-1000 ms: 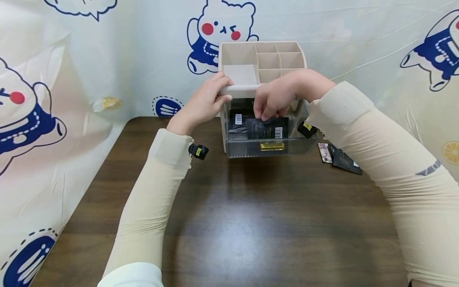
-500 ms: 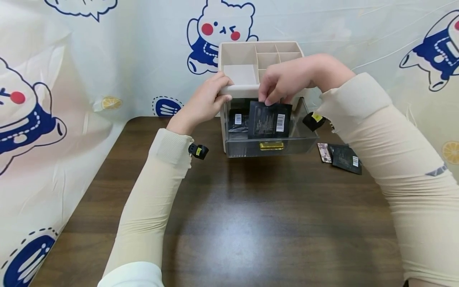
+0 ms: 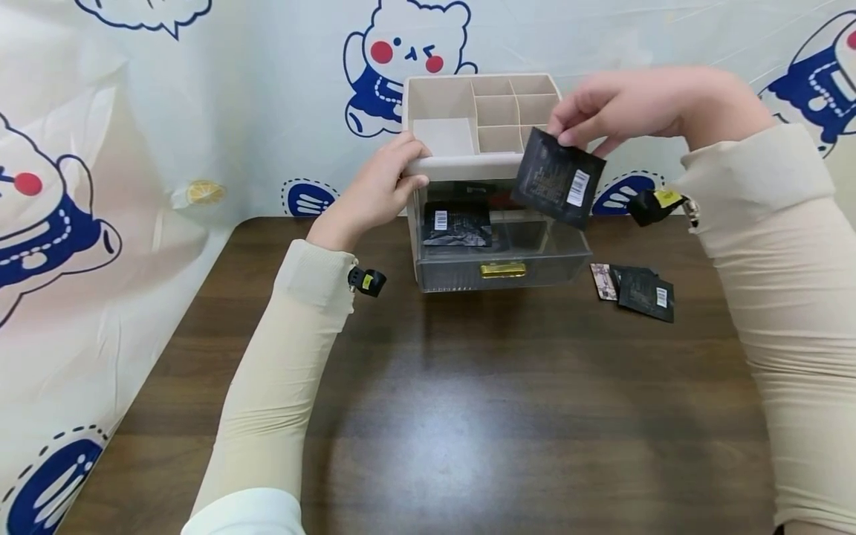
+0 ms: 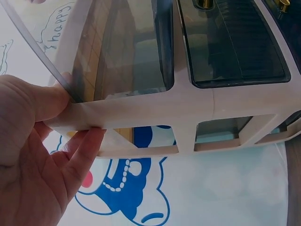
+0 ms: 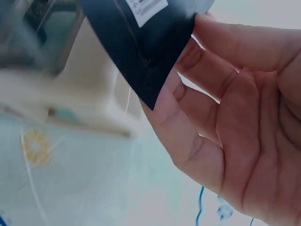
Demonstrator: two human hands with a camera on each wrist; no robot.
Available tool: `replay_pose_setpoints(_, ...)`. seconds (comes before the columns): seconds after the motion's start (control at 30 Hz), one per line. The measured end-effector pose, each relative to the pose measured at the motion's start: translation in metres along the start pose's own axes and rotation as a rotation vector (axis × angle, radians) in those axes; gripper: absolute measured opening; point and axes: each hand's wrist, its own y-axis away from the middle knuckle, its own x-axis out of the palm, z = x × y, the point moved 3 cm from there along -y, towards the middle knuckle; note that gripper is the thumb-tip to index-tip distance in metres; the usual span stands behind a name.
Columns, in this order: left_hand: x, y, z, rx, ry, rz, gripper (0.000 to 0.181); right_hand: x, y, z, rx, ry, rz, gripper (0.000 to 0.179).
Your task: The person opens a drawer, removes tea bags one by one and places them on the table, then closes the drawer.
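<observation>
Pinching a black packet (image 3: 558, 178) at its upper edge, the right hand (image 3: 625, 111) holds it tilted in the air near the right front corner of the storage box (image 3: 468, 168) — thumb and fingertips clamped on the packet. The left hand (image 3: 374, 184) grips the box's left front edge between thumb and fingers. The packet looks thin, light and probably bendable, its smooth face perhaps slippery — an edge or corner should give the surest hold. A second packet (image 3: 461, 227) rests inside the open drawer (image 3: 451, 276).
</observation>
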Motion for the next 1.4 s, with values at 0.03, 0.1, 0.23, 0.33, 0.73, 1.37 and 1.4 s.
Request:
replay_pose_setpoints(0.03,0.000,0.000,0.000,0.003,0.001,0.000,0.023,0.000,0.002,-0.007,0.011,-0.014,-0.004,0.023)
replay_pose_setpoints(0.1,0.001,0.001,0.001,0.010,0.002,-0.003,0.022,0.000,0.005,-0.023,0.032,-0.045,-0.004,0.024)
replay_pose_setpoints(0.23,0.002,0.003,0.003,0.009,0.008,-0.011,0.020,0.010,0.009,-0.061,0.073,-0.132,0.040,0.024)
replay_pose_setpoints(0.33,0.002,0.004,0.004,0.000,0.006,-0.010,0.020,0.021,0.015,-0.092,0.105,-0.185,0.045,0.023)
replay_pose_setpoints(0.73,0.002,-0.001,0.002,0.014,-0.002,-0.018,0.020,0.070,0.045,-0.194,0.125,-0.390,0.005,0.019)
replay_pose_setpoints(1.37,0.006,0.000,-0.001,-0.021,-0.007,0.008,0.022,0.168,0.058,-0.305,0.324,-0.655,-0.093,0.034)
replay_pose_setpoints(1.4,0.005,0.000,-0.001,-0.020,-0.006,0.006,0.022,0.170,0.059,-0.307,0.332,-0.648,-0.100,0.034)
